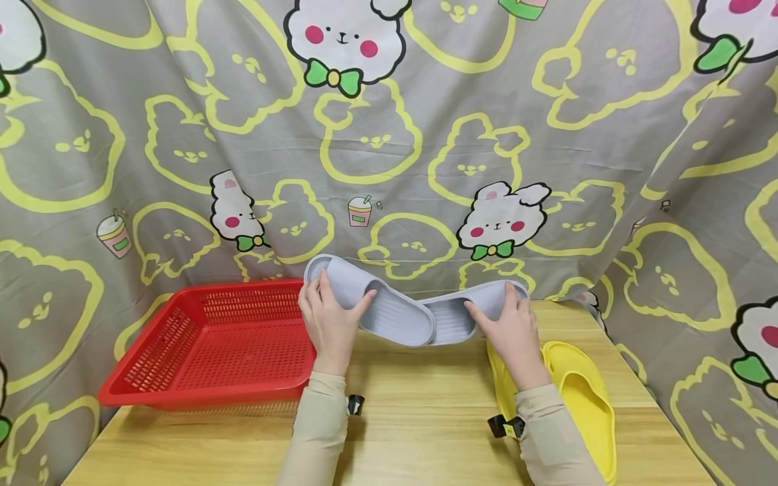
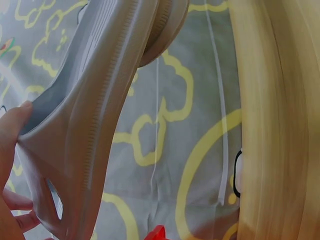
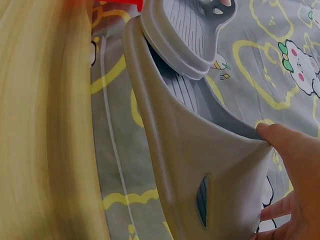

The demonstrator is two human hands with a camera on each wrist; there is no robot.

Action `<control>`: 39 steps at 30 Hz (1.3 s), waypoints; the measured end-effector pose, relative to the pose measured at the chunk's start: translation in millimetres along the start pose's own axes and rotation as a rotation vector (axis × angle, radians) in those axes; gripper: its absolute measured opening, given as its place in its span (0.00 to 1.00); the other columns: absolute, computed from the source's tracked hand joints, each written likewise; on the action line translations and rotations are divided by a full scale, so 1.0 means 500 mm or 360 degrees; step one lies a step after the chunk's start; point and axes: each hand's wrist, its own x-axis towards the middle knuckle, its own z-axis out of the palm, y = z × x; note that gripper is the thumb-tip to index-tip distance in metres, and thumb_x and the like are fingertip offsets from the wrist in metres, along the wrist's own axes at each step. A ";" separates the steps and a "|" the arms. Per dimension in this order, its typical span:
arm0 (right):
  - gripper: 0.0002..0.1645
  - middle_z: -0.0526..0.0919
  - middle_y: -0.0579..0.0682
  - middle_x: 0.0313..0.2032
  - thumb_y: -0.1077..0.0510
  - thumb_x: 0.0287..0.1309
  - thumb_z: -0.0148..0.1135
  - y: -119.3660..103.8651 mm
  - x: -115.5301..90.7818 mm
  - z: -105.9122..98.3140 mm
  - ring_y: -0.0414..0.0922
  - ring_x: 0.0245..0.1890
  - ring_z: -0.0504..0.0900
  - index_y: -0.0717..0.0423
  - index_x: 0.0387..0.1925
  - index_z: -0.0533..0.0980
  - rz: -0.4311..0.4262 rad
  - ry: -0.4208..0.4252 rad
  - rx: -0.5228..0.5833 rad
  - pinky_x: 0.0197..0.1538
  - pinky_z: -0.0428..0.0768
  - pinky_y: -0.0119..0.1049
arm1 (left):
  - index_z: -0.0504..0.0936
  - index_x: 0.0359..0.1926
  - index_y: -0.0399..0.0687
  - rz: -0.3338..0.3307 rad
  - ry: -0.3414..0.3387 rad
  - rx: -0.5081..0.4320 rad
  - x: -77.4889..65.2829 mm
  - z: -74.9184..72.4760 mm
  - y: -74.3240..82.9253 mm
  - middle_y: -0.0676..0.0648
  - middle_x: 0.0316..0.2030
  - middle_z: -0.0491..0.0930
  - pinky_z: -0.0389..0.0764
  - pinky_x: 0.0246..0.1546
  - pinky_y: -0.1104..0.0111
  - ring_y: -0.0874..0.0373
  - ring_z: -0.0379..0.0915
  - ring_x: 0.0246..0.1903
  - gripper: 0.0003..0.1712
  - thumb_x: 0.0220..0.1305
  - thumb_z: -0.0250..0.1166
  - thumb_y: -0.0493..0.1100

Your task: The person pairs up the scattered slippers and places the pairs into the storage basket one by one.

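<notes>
Two grey slide slippers are held up above the table, their heel ends overlapping in the middle. My left hand (image 1: pixel 330 317) grips the left slipper (image 1: pixel 398 316) by its strap, thumb at the strap's opening edge and fingers toward the toe. The right slipper (image 1: pixel 450 320) is gripped the same way by my right hand (image 1: pixel 510 331). In the left wrist view the left slipper (image 2: pixel 95 115) shows its side and a slot in the strap. From the right wrist, the left slipper's heel lies over the heel of the right slipper (image 3: pixel 215 160).
A red perforated plastic basket (image 1: pixel 243 351) stands on the left of the wooden table (image 1: pixel 413 418). A pair of yellow slippers (image 1: pixel 586 405) lies at the right, partly behind my right forearm. A patterned curtain (image 1: pixel 389 148) hangs behind the table.
</notes>
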 end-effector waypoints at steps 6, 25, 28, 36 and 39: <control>0.65 0.66 0.74 0.55 0.20 0.51 0.53 -0.007 -0.006 0.006 0.72 0.53 0.70 0.58 0.75 0.49 -0.0004 -0.0021 -0.0015 0.58 0.69 0.64 | 0.72 0.63 0.33 0.0004 0.0033 0.0005 -0.003 0.004 0.000 0.33 0.52 0.75 0.66 0.63 0.48 0.33 0.65 0.57 0.59 0.37 0.76 0.69; 0.62 0.65 0.75 0.58 0.20 0.52 0.51 -0.021 -0.016 0.021 0.74 0.52 0.72 0.56 0.74 0.51 -0.0023 -0.0098 -0.0028 0.57 0.71 0.65 | 0.70 0.64 0.34 -0.0033 -0.0029 0.0075 -0.019 0.013 0.020 0.34 0.51 0.73 0.76 0.51 0.50 0.37 0.65 0.54 0.61 0.38 0.74 0.72; 0.61 0.66 0.75 0.57 0.20 0.51 0.52 -0.019 -0.016 0.023 0.73 0.50 0.73 0.56 0.73 0.52 -0.0030 -0.0074 -0.0013 0.55 0.72 0.64 | 0.69 0.65 0.34 -0.0035 -0.0071 0.0087 -0.021 0.013 0.024 0.34 0.50 0.73 0.75 0.51 0.50 0.37 0.66 0.54 0.62 0.38 0.73 0.73; 0.63 0.65 0.75 0.57 0.20 0.50 0.53 -0.015 -0.014 0.022 0.73 0.50 0.73 0.56 0.74 0.51 -0.0024 -0.0085 -0.0005 0.55 0.72 0.64 | 0.68 0.66 0.35 -0.0073 -0.0220 0.0133 -0.024 0.012 0.030 0.34 0.51 0.72 0.71 0.53 0.48 0.38 0.64 0.55 0.61 0.41 0.71 0.74; 0.62 0.66 0.75 0.56 0.20 0.50 0.53 -0.011 -0.011 0.020 0.73 0.50 0.74 0.56 0.73 0.52 -0.0015 -0.0093 -0.0001 0.54 0.73 0.64 | 0.68 0.65 0.36 -0.0063 -0.0247 0.0131 -0.024 0.010 0.030 0.33 0.51 0.73 0.67 0.58 0.46 0.37 0.64 0.56 0.60 0.42 0.70 0.74</control>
